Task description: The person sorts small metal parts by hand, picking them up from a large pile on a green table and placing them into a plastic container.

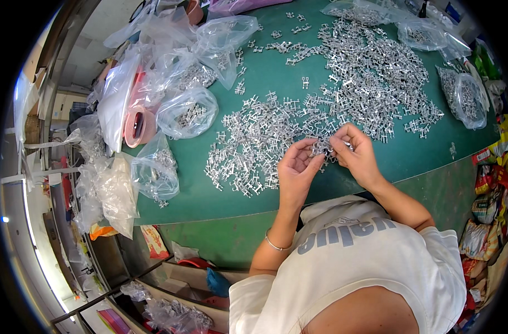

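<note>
Both my hands meet at the table's near side, over a spread of small silver metal parts. My left hand [299, 166] is curled, its thumb and fingertips closed on a small metal part [319, 148]. Against it, my right hand [355, 155] pinches with thumb and fingertips; a bit of silver metal shows between its fingers. The exact shape of the held pieces is too small to make out. Left of my hands lies a heap of metal parts [251, 142], and a larger heap [376, 78] stretches away to the far right.
Clear plastic bags with metal parts, such as one open bag [187, 113], crowd the table's left side beside a pink container [138, 127]. Another filled bag [464, 97] sits at the right edge of the green table [209, 206]. Below left are shelves; colourful packets [485, 189] lie at right.
</note>
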The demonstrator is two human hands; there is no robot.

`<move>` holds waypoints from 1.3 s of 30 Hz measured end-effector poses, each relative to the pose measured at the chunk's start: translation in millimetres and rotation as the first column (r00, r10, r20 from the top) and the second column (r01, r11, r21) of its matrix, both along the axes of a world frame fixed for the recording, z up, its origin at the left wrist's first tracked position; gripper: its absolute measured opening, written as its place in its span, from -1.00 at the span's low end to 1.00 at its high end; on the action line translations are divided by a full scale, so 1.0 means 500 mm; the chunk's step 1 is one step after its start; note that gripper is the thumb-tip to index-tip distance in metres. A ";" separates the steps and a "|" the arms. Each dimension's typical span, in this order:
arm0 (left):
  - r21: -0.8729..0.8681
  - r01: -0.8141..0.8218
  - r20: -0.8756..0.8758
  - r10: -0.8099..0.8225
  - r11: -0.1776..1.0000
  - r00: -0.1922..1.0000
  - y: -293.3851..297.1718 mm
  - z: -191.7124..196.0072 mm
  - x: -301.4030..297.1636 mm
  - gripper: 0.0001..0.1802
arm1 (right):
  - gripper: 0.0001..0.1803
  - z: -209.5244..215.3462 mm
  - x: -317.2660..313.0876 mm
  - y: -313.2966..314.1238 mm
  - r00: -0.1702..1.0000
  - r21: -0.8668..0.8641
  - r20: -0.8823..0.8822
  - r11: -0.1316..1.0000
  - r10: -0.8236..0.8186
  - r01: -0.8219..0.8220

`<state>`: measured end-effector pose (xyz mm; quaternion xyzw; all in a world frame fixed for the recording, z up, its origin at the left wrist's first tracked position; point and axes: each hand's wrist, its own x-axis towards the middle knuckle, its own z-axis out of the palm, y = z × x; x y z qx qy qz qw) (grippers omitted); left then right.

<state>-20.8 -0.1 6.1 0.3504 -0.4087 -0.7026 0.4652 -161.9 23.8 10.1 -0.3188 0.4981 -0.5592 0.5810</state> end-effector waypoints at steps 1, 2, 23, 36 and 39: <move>0.021 0.011 -0.004 -0.011 1.000 1.000 0.001 -0.001 0.000 -0.70 | -0.86 -0.008 0.006 -0.001 0.989 -0.147 -0.123 0.987 -0.087 0.068; 0.041 0.023 -0.009 -0.023 0.999 1.000 0.001 -0.003 0.000 -0.71 | -0.86 -0.023 0.016 -0.002 0.955 -0.298 -0.231 0.948 -0.188 0.115; 0.065 0.006 -0.093 0.000 0.998 0.996 0.001 -0.008 0.004 -0.71 | -0.92 -0.016 0.027 0.006 0.983 -0.289 -0.109 0.951 -0.151 0.114; -0.080 -0.092 0.085 0.099 0.993 0.991 0.006 -0.012 0.007 -0.77 | -0.88 -0.014 0.006 -0.003 0.881 -0.186 -0.472 0.980 -0.022 -0.075; 0.032 -0.094 0.126 0.089 0.995 0.988 0.005 -0.006 0.012 -0.79 | -0.91 0.002 0.009 -0.004 0.755 -0.373 -0.642 0.914 -0.133 -0.157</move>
